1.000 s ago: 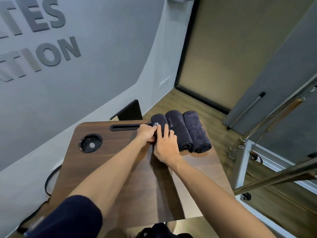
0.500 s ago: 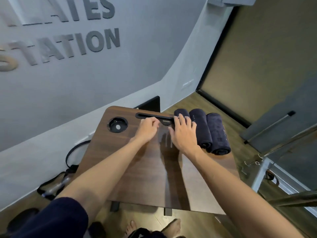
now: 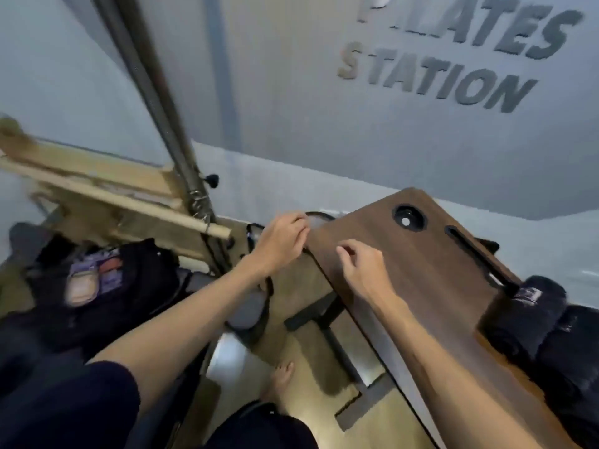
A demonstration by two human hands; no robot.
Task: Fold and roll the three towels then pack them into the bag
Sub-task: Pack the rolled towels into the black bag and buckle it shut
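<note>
Walnut-brown lap table [image 3: 453, 319] carries our rolled dark towels [image 3: 531, 315] at its right end; our left hand [image 3: 280, 239] and right hand [image 3: 363, 267] hover loosely curled, empty, near its left edge

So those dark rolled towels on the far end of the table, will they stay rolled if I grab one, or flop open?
The rolled towels look like soft terry, so one would likely squash under a grip rather than feel stiff. Nothing visibly ties the rolls, so a one-ended lift may let the roll loosen. Lying side by side on the flat table, a pushed one could roll.
</note>
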